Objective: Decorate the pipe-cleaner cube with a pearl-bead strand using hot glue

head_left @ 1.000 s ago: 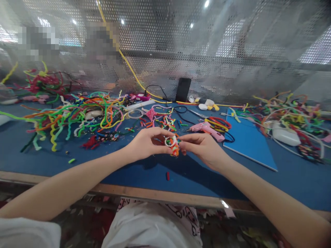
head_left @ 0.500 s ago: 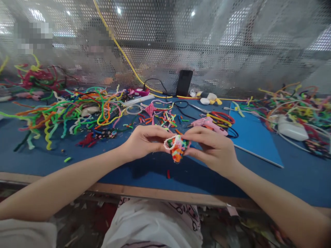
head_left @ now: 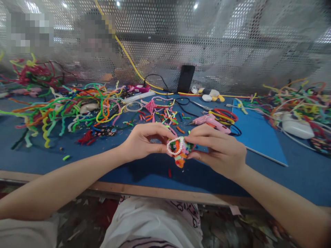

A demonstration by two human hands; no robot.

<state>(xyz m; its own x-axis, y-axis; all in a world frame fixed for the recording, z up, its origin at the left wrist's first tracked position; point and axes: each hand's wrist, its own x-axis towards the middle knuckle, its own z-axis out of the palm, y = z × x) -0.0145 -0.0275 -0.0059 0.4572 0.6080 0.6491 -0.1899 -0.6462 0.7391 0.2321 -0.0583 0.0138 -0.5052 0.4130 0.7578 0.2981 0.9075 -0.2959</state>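
Observation:
Both my hands hold one small craft piece [head_left: 181, 154] above the blue table [head_left: 144, 172]. It is a tight bundle of orange, green and pink pipe cleaners with a white bead ring [head_left: 174, 146] on its left side. My left hand [head_left: 144, 141] pinches the bead ring side with thumb and fingers. My right hand [head_left: 216, 150] closes over the bundle's right side, fingers curled across its top.
Loose pipe cleaners [head_left: 64, 106] cover the left of the table, another heap [head_left: 297, 100] lies at the right. A pink glue gun [head_left: 210, 122], a blue board [head_left: 258, 137] and a black phone [head_left: 186, 78] leaning on the perforated screen sit behind my hands.
My right hand has closed further over the bundle, from a fingertip pinch to a fuller grip. The piece has turned, so the bead ring shows more, and sits slightly lower and to the right.

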